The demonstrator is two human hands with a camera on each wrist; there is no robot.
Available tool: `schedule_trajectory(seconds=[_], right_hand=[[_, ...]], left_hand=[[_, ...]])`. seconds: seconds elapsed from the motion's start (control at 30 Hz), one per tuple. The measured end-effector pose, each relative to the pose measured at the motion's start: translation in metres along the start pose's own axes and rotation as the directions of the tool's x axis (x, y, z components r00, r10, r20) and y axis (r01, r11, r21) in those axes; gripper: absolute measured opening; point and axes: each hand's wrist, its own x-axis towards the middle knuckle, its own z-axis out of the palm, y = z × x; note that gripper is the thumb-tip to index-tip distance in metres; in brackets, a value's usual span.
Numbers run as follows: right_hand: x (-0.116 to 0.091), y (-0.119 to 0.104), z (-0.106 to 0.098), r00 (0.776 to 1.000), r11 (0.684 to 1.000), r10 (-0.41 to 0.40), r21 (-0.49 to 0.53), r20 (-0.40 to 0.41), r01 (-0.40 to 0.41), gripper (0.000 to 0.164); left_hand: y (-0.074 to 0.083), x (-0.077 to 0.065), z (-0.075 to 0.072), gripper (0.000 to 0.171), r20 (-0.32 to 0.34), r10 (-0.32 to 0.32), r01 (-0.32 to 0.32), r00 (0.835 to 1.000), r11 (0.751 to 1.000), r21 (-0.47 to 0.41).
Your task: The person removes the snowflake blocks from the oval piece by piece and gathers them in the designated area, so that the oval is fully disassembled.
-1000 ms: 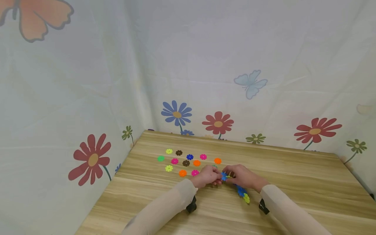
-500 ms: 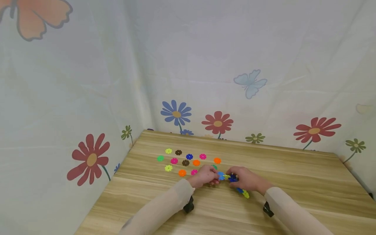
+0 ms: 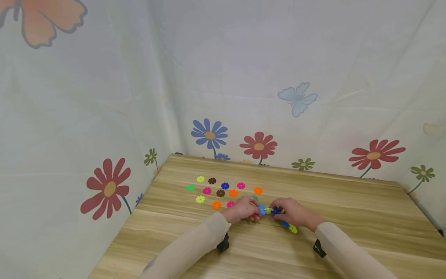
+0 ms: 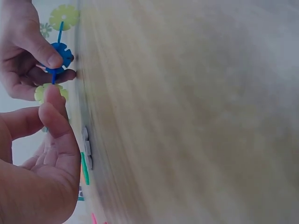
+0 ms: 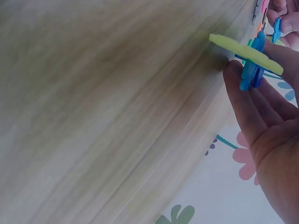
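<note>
A chain of interlocked flower-shaped plastic discs stretches between my hands, low over the table. My left hand (image 3: 245, 209) pinches the light blue disc (image 3: 262, 209) at the chain's left end. Beside it comes a yellow disc (image 3: 268, 210), slotted edge-on. My right hand (image 3: 295, 213) grips a dark blue disc (image 3: 277, 210) farther along; in the left wrist view, its thumb lies on that blue disc (image 4: 60, 57). Past the right hand hang another blue disc (image 3: 285, 224) and a yellow end disc (image 3: 293, 229). In the right wrist view, the yellow disc (image 5: 245, 52) crosses upright blue discs.
Several loose discs lie flat at the left of the wooden table (image 3: 334, 248), including an orange disc (image 3: 216, 205), a brown disc (image 3: 220, 193) and a green disc (image 3: 190, 187). A teal disc (image 3: 256, 198) lies just behind my left hand. Flower-printed cloth (image 3: 223, 77) stands behind.
My right hand has shifted right along the chain, from beside the light blue and yellow discs to the dark blue one. The left hand moved slightly left. Both have barely moved since half a second ago.
</note>
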Motion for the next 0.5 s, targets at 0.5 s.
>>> schedule_trajectory(seconds=[0.5], right_hand=[[0.0016,-0.0044,-0.0011,1.000,1.000,0.008,0.000,0.011,-0.008,0.023]], left_hand=[[0.0084,-0.0015,0.0037,0.008,-0.039,0.034,-0.031,0.999,0.998,0.063]])
